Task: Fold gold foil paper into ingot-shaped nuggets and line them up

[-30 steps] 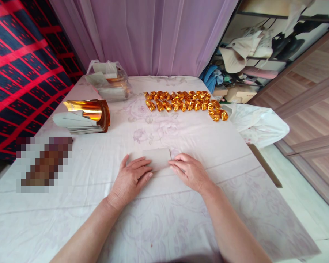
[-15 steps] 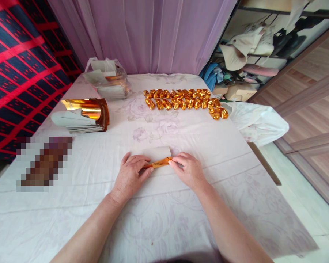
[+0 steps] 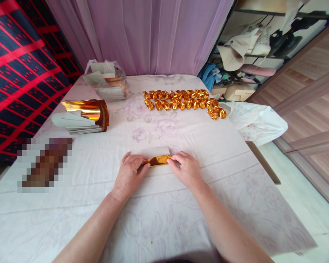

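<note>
Both hands' fingertips pinch the gold foil sheet (image 3: pixel 159 160)

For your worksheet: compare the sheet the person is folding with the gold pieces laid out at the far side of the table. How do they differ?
1. The sheet being folded is mostly flat, with only its near edge turned up; the finished gold pieces are small crumpled-looking shapes.
2. The sheet shows a pale grey back with a gold strip; the pieces show gold all over.
3. The sheet is pinched by the left hand and right hand; the pieces lie untouched in rows.
Both show the same shiny gold foil.
</note>
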Tool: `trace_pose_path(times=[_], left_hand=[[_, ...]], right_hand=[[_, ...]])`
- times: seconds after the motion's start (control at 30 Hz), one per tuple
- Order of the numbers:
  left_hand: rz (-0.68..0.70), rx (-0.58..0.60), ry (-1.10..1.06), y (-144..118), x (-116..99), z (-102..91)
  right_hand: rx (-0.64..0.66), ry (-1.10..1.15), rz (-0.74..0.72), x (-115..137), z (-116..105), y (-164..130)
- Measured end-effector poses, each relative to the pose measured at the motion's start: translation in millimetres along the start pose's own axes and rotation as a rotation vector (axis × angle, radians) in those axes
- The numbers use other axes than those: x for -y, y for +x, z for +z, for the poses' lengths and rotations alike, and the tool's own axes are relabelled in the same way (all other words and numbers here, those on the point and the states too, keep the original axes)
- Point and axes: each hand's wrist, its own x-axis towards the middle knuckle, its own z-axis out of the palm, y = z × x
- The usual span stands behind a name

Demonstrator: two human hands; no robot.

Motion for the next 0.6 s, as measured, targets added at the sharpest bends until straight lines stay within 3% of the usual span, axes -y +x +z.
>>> trace_pose_path(times=[0.23, 0.43, 0.6], left_hand=[[-0.010, -0.079, 0.039, -1.0, 2.1, 3.5], [0.142, -0.155, 0.179, -4.6, 1.8, 5.9], [0.223, -0.133, 0.372, -8.2, -8.0, 2.6]], right_hand=[[0.016, -0.032, 0.012, 1.3, 0.8, 0.7], [0.022, -0.064, 0.026, 3.0, 0.4, 1.3], [0.024, -0.076, 0.026, 4.0, 0.8, 1.5]])
